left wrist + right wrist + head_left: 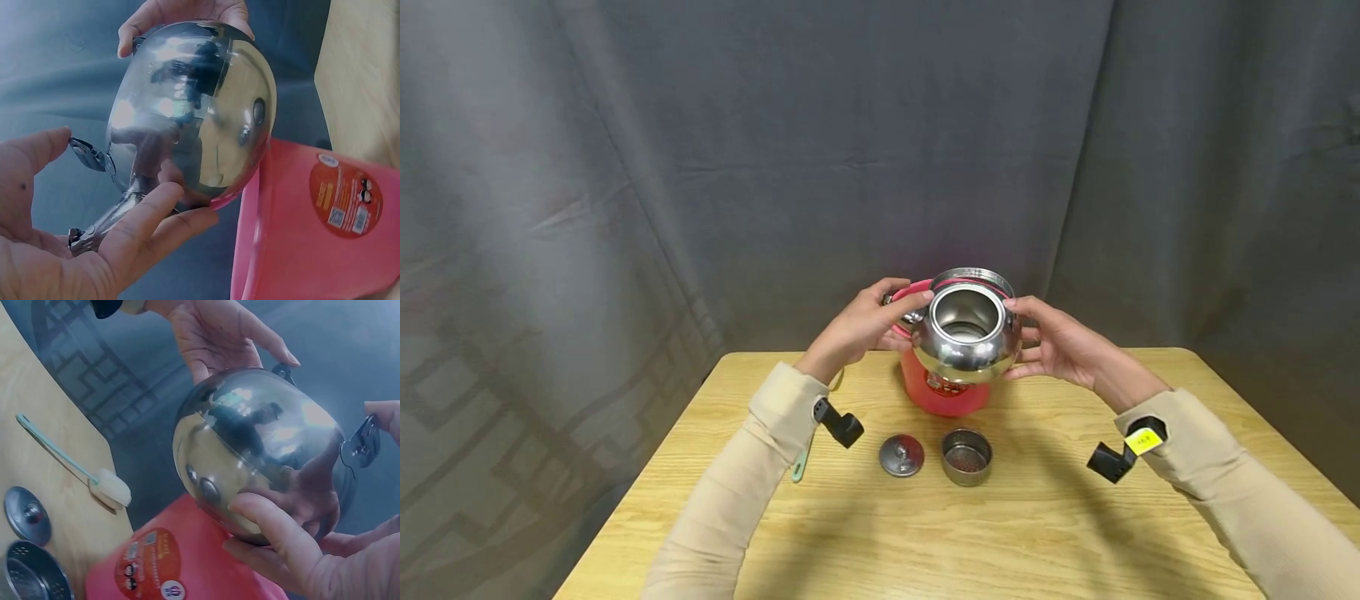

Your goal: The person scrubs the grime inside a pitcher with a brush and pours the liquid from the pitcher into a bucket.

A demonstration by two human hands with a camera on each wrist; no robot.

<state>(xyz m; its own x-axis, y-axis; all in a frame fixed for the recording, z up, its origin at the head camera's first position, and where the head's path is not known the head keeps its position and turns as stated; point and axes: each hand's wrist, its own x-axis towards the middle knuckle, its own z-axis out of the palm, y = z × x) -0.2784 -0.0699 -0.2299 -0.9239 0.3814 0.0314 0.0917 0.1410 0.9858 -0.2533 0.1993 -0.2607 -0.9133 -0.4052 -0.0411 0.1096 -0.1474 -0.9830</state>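
Note:
A shiny stainless steel teapot (pixel 967 354) is held up over a pink bucket (pixel 943 400), its round mouth tilted toward me and no lid on it. My left hand (pixel 868 321) grips it on the spout side, thumb near the upper rim and fingers beneath. The short spout (pixel 109 219) lies between that hand's thumb and fingers. My right hand (pixel 1063 342) holds the opposite side, thumb at the rim and fingers spread against the body. A metal band (pixel 973 273) shows behind the mouth. Inside, the bare metal wall is visible; the bucket's interior is mostly hidden.
On the wooden table (pixel 1037 517) lie a round metal lid (pixel 902 456) with a knob and a metal strainer cup (pixel 966 457) with dark reddish bits inside. A green-handled brush (pixel 59 453) with a pale head lies to the left. Grey curtain (pixel 880 167) hangs behind the table.

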